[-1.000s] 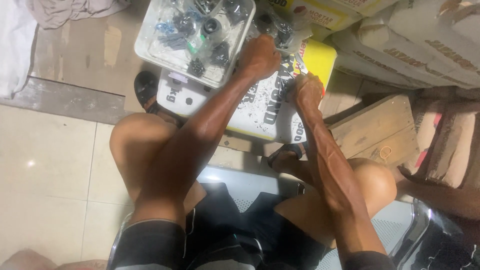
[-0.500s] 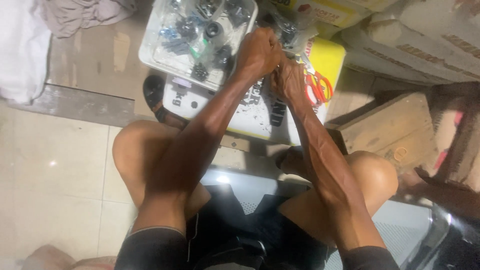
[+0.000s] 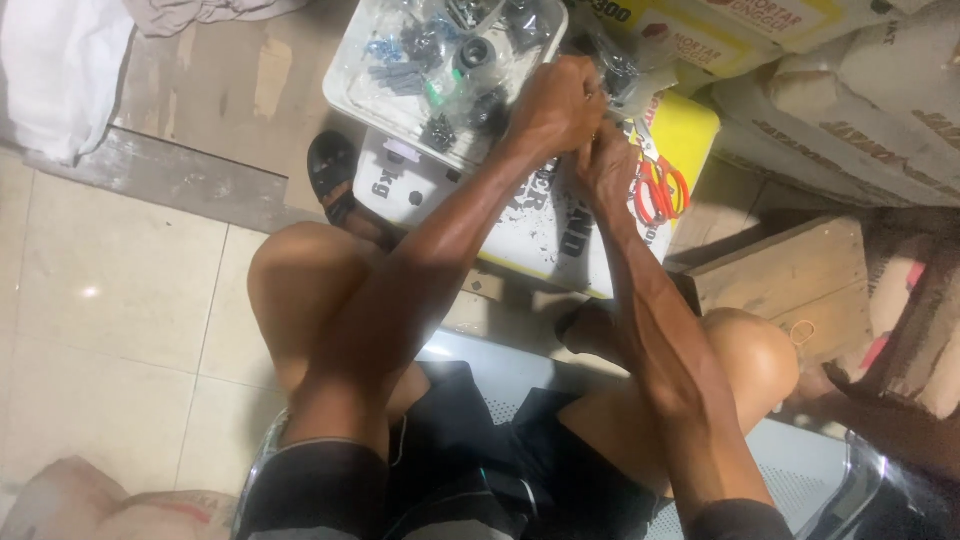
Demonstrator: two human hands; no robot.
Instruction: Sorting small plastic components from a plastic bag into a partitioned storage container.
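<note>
- The left hand (image 3: 555, 105) was curled into a loose fist, knuckles up, fingers folded around something small that could not be made out; it pressed against the right hand (image 3: 608, 160), which was also closed, fingertips pinched toward the same hidden point. Whether both gripped one item or two could not be told.
- Both hands worked just above the sack (image 3: 560, 215), a flat white and yellow bag lying on the floor, which seemed to serve as a low bench: its broad, firm top kept the work at arm's reach between the knees.
- The clear plastic tray (image 3: 350, 85) rested on the far left part of the sack, touching the left hand's wrist side; shallow and rigid-looking, it held dark metal fittings, small bagged parts and a green-tipped piece, likely kept there so loose bits would not roll off.
- Orange-handled scissors (image 3: 660, 190) lay on the sack just right of the right hand, blades toward the hands, within easy reach.
- A black sandal (image 3: 333, 180) stood at the sack's left edge on the floor.
- A rough wooden box (image 3: 790, 285) sat right of the sack, near the right knee.
- More pale, printed sacks (image 3: 850, 110) were stacked beyond the sack's right side.
- A white cloth (image 3: 60, 70) lay well left of the sack.
</note>
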